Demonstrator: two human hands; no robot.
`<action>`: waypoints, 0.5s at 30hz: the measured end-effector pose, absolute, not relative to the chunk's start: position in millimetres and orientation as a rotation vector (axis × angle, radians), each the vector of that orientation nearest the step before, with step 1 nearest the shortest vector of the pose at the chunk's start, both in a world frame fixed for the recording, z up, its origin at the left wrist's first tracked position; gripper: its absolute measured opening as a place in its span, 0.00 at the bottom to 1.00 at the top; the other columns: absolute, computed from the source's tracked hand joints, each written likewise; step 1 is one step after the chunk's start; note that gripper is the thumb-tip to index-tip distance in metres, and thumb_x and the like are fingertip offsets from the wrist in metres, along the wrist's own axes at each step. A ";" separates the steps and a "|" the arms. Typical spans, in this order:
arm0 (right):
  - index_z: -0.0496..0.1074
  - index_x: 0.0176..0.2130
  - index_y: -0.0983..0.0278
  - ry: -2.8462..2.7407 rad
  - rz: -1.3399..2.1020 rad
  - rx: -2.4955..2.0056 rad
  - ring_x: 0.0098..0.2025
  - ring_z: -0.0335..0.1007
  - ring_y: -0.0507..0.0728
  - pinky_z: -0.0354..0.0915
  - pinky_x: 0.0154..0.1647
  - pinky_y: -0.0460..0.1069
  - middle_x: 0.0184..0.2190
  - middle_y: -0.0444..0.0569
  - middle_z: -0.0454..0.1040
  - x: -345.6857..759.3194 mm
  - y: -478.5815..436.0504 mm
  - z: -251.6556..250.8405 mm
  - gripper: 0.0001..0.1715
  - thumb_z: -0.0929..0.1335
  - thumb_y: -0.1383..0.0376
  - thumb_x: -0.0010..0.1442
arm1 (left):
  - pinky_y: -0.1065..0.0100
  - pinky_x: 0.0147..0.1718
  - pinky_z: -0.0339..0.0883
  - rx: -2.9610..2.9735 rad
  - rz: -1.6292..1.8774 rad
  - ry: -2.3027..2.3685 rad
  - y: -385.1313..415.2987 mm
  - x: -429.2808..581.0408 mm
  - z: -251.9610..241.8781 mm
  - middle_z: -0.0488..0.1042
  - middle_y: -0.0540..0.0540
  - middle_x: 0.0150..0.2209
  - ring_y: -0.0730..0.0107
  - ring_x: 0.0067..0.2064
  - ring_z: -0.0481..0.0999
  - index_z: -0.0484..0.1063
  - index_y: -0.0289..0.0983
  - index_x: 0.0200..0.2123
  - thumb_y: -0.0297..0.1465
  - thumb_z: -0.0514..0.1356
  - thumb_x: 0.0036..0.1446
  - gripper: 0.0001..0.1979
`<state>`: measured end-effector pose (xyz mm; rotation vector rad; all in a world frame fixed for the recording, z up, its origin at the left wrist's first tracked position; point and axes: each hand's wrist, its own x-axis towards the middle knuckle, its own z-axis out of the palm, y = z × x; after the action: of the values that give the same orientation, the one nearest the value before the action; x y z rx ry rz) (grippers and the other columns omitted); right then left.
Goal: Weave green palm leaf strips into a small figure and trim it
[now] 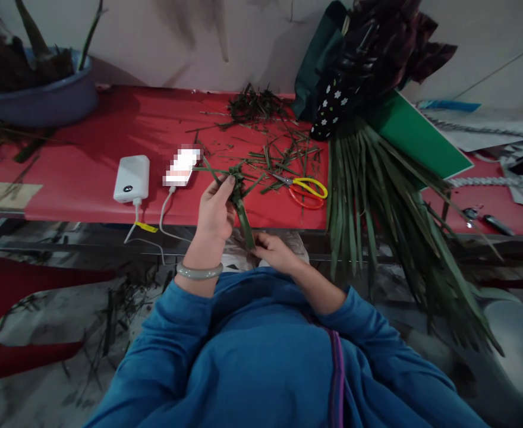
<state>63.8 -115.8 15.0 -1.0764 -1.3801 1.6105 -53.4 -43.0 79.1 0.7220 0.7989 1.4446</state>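
Note:
Between my hands, over the red table's front edge, is a partly woven palm leaf piece (242,215), with a knotted top and loose strips sticking out. My left hand (217,208) pinches the woven top between thumb and fingers. Lower down, my right hand (274,251) grips the strip's bottom end, its fingertips partly hidden. Scissors (306,189) with yellow and red handles lie on the table to the right of the piece. Cut leaf scraps (283,151) are scattered just beyond.
A white power bank (131,178) and a lit phone (182,167) lie left, with cables hanging over the edge. Long palm leaves (368,196) droop off the table at right beside a green board (422,139). A blue basin (43,101) stands far left, a red stool (16,309) below.

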 end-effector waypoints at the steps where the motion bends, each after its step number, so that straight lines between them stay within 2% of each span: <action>1: 0.64 0.29 0.65 -1.418 1.625 -1.080 0.22 0.62 0.48 0.61 0.26 0.45 0.20 0.40 0.65 63.3 -117.4 15.3 0.06 0.64 0.63 0.50 | 0.75 0.20 0.62 0.730 1.439 0.804 -43.8 -53.7 80.4 0.72 0.52 0.23 0.78 0.22 0.70 0.70 0.37 0.29 0.35 0.64 0.42 0.11; 6: 0.65 0.27 0.65 -1.542 1.453 -1.193 0.23 0.60 0.48 0.58 0.26 0.44 0.21 0.40 0.65 62.5 -119.1 12.7 0.03 0.63 0.67 0.50 | 0.75 0.19 0.62 0.759 1.426 0.797 -47.5 -54.1 86.4 0.70 0.52 0.21 0.79 0.21 0.69 0.69 0.36 0.27 0.36 0.63 0.43 0.10; 10: 0.64 0.24 0.65 -1.654 1.357 -1.224 0.23 0.56 0.47 0.54 0.25 0.43 0.19 0.40 0.62 63.2 -117.0 8.9 0.06 0.62 0.66 0.51 | 0.75 0.22 0.64 0.752 1.457 0.816 -51.8 -52.0 90.9 0.71 0.53 0.23 0.79 0.24 0.71 0.69 0.37 0.27 0.34 0.63 0.42 0.08; 15: 0.66 0.27 0.66 -1.723 1.374 -1.227 0.22 0.54 0.46 0.52 0.23 0.42 0.20 0.39 0.61 60.6 -116.8 10.8 0.06 0.62 0.66 0.53 | 0.75 0.27 0.66 0.746 1.514 0.812 -56.1 -48.0 91.7 0.71 0.54 0.24 0.79 0.26 0.72 0.69 0.37 0.26 0.32 0.63 0.42 0.07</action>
<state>60.6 -116.8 10.8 -1.2273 -1.7226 1.3740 -48.0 -56.1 91.7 0.7459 0.8123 1.5141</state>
